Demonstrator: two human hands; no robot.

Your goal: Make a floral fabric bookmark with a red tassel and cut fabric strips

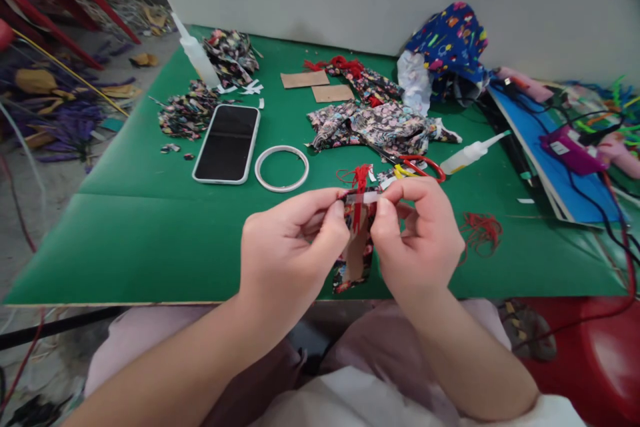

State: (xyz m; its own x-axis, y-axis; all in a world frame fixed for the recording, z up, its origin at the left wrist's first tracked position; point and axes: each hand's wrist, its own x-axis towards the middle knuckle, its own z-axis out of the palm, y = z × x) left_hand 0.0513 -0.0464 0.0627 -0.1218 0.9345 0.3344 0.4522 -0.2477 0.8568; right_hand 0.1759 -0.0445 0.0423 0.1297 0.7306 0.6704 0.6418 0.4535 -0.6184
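Both hands meet above the near edge of the green table [150, 240]. Left hand [287, 250] and right hand [417, 240] both pinch a small cardboard piece wrapped in floral fabric [356, 250], held upright between them, just above the table's front edge. A strip of white tape [364, 198] runs across its top, under the fingertips of both hands; a red thread tassel [360, 177] sticks up from that top edge. Thumbs press the near face, forefingers sit on the top (far face hidden, can't tell what's behind).

On the table beyond the hands: a white tape ring [281, 169] lying flat, a smartphone [227, 143] face up just left of it. Red-handled scissors [423, 165] lie just behind the right hand, partly hidden, beside a glue bottle [470, 155] lying on its side. A heap of floral fabric [375, 123] sits behind the scissors, two cardboard rectangles [320, 85] further back. A second glue bottle [197, 57] stands at far left among fabric scraps [187, 113]. Loose red thread [480, 230] lies right of the right hand.
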